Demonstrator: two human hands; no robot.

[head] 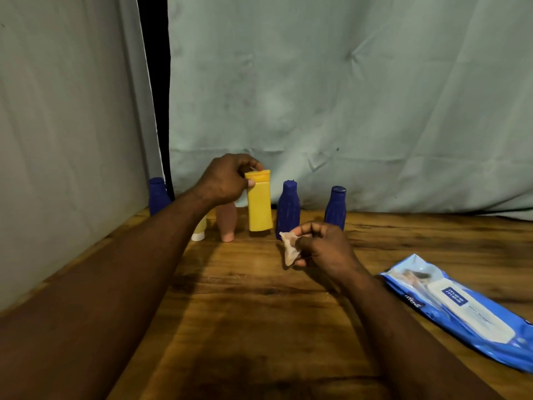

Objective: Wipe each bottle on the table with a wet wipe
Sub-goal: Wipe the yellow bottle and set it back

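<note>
A row of bottles stands at the back of the wooden table [245, 298]. My left hand [227, 180] grips the cap end of a tall yellow bottle [259, 206], which stands upright. My right hand [320, 243] pinches a crumpled wet wipe [289, 248] just in front of a dark blue bottle [288, 209]. Another blue bottle [336, 206] stands to the right of it. A pink bottle [227, 223] and a pale yellow bottle with a white cap [200, 230] sit partly hidden behind my left forearm. A third blue bottle [157, 197] is at far left.
A blue pack of wet wipes [461, 310] lies on the table at the right, near its edge. A pale cloth backdrop [346, 111] hangs right behind the bottles, and a light wall panel [72, 140] borders the table's left side.
</note>
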